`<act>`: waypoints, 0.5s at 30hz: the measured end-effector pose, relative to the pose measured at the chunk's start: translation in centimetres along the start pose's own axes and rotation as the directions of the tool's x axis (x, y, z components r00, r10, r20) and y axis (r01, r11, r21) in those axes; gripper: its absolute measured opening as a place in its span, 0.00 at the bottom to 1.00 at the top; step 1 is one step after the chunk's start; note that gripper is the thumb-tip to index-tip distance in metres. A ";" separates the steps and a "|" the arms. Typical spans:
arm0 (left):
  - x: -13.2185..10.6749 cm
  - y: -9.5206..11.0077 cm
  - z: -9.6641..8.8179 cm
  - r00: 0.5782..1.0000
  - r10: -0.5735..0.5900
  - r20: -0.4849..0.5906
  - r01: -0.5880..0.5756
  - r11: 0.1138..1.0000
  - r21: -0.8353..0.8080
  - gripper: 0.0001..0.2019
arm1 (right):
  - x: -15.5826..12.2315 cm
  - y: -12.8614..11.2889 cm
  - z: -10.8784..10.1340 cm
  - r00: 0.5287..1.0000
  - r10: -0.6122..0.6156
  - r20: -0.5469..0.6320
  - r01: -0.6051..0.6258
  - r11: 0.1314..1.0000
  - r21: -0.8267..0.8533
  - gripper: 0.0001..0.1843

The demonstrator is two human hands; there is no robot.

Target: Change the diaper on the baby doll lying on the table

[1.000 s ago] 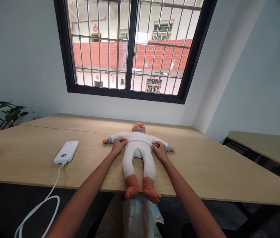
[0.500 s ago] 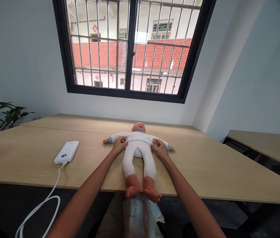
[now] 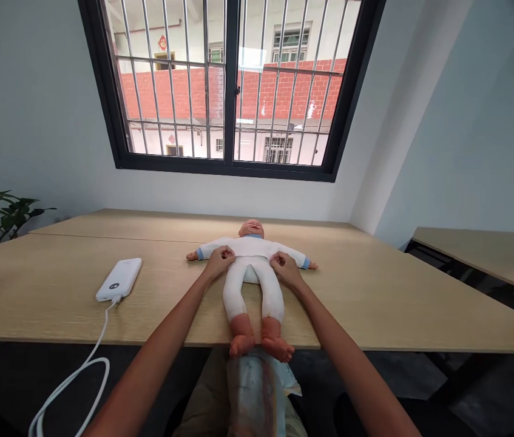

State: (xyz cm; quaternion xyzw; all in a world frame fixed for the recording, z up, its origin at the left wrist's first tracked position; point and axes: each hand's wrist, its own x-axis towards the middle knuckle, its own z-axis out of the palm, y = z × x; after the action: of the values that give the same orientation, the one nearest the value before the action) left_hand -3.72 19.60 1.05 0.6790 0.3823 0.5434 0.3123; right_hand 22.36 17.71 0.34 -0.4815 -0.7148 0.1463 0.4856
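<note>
One doll lies face-up mid-frame on the worktop. One left hand and one right hand pinch its white top by the hem, one per side. One power bank, with one cable, lies at left.

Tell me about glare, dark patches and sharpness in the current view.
Head view: pale glare patch on the window; head view: deep shade below the table and a dark upper right corner; head view: left hand, right hand and doll are readable, though fine finger detail is soft.
</note>
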 end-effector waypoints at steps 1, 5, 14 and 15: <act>0.0 0.0 0.0 1.000 0.001 -0.011 -0.001 1.000 0.024 0.04 | -0.1 0.0 0.1 1.000 -0.001 -0.004 0.001 1.000 -0.014 0.08; 0.3 0.8 -0.3 0.999 -0.018 -0.029 0.020 0.997 0.076 0.02 | 0.0 -0.5 0.2 1.000 0.011 -0.012 -0.011 0.999 -0.051 0.06; -13.5 11.6 -0.7 0.953 0.122 -0.277 -0.076 0.983 0.169 0.06 | -8.4 -9.5 -3.1 0.913 -0.062 -0.402 0.130 0.981 0.142 0.08; -16.8 12.0 -0.6 0.973 0.111 -0.203 -0.078 0.984 0.162 0.09 | -11.0 -10.1 -3.6 0.909 -0.097 -0.405 0.158 0.980 0.120 0.07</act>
State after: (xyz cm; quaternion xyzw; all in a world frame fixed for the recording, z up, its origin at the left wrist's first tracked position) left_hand -4.12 -0.92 2.85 0.6570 0.4211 0.5955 0.1906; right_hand 20.53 2.69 2.83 -0.4154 -0.6185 0.0667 0.6637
